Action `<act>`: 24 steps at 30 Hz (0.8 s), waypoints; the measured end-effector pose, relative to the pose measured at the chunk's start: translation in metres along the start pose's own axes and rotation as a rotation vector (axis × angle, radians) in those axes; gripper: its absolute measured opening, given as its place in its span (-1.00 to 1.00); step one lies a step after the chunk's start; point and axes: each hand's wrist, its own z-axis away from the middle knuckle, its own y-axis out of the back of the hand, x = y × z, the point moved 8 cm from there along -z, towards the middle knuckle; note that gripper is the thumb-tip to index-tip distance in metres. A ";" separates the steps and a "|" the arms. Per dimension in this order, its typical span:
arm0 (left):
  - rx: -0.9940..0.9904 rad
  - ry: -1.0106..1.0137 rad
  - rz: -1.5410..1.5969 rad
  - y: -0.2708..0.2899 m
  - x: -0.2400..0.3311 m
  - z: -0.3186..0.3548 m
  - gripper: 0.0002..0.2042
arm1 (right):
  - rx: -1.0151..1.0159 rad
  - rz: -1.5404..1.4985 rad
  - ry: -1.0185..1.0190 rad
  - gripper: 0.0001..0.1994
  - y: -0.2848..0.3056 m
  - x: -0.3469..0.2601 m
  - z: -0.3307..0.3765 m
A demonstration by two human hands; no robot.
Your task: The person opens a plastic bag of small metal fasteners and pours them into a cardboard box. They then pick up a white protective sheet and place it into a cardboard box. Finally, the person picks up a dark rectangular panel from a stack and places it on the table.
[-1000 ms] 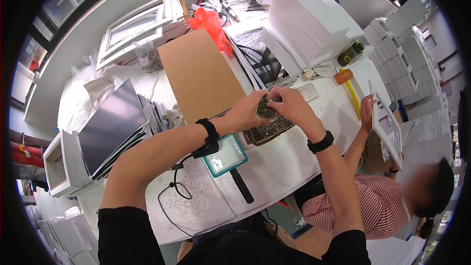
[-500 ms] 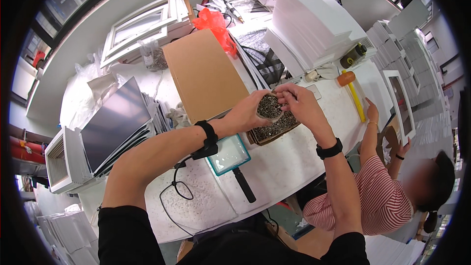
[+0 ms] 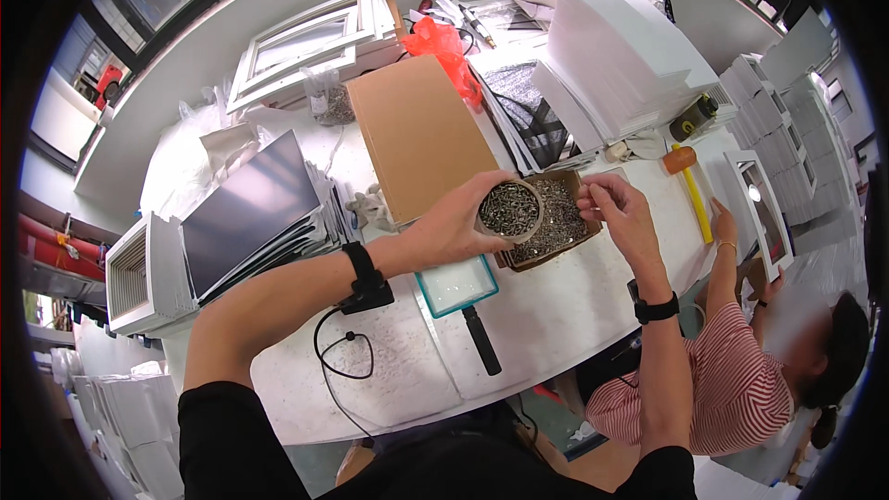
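Observation:
My left hand [image 3: 456, 220] is wrapped round a cup [image 3: 534, 233] filled with small metal screws, its open top tilted toward me. The cup is held over the left part of a low cardboard box [image 3: 593, 228] of similar small metal pieces. Just past the right edge of that box is my right hand [image 3: 624, 215]. Its thumb and fingertips are pinched together, and whatever may be between them is too small to make out. A teal-rimmed rectangular thing with a black handle [image 3: 481, 340] lies on the table below the cup.
A brown cardboard sheet [image 3: 417, 134] lies beyond my left hand. Tall white panels [image 3: 620, 51] stand at the back right, near an orange-headed mallet with a yellow handle [image 3: 694, 194]. Dark panels [image 3: 255, 213] lean at left. A co-worker in a striped shirt [image 3: 690, 389] handles a white frame [image 3: 761, 208].
My right hand has moved from the cup's rim to the right, away from it. The cup's opening now shows wider. The whole view has shifted a little.

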 end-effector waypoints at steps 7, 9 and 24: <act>-0.017 0.068 -0.093 0.032 0.014 0.071 -0.15 | 0.020 -0.028 -0.066 -0.75 -0.008 0.017 0.070; 0.006 0.033 -0.089 0.044 0.017 0.102 -0.15 | 0.021 -0.029 -0.084 -0.75 -0.022 0.010 0.092; 0.199 0.358 -0.127 0.109 -0.063 0.428 -0.15 | -0.406 0.088 -0.264 -0.78 -0.273 0.035 0.266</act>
